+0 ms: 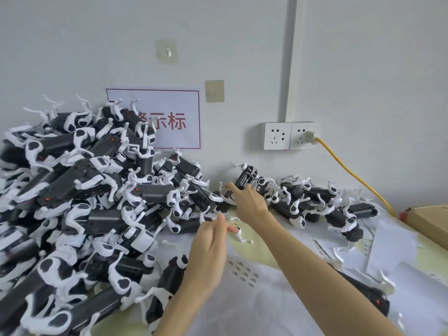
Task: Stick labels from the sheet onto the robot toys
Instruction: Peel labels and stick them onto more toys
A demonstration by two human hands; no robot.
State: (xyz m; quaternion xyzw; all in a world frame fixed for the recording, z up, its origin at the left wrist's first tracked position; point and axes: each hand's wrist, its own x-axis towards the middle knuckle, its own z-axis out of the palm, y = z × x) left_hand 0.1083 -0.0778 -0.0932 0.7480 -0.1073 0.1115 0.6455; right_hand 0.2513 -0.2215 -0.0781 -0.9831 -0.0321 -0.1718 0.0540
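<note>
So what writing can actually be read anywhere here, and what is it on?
"示标": big red characters on the paper sign taped to the wall; a character before them is hidden by the toy pile.
Label sheet on the table: small dark printed labels, too small to read.
Toy in the right hand: markings blurred.

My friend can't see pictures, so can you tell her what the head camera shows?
A person's right hand grips a black and white robot toy near the wall, while the left hand hovers above a label sheet. A huge toy pile fills the table's left side.
</note>
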